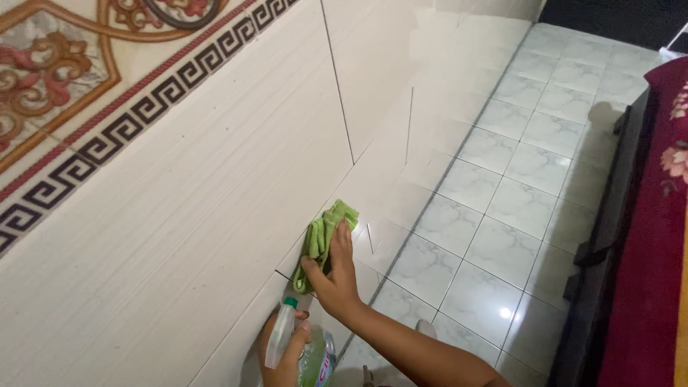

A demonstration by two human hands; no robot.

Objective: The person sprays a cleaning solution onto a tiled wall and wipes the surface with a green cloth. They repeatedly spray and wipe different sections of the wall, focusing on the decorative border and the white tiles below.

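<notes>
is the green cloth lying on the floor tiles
No, the right hand presses the green cloth flat against the pale wall tiles, above the floor.

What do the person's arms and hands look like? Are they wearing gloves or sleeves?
No gloves and no sleeves show. The right hand and its forearm are bare right down to the picture's edge. The left hand is bare too. I see no rings, watch or bracelets.
</notes>
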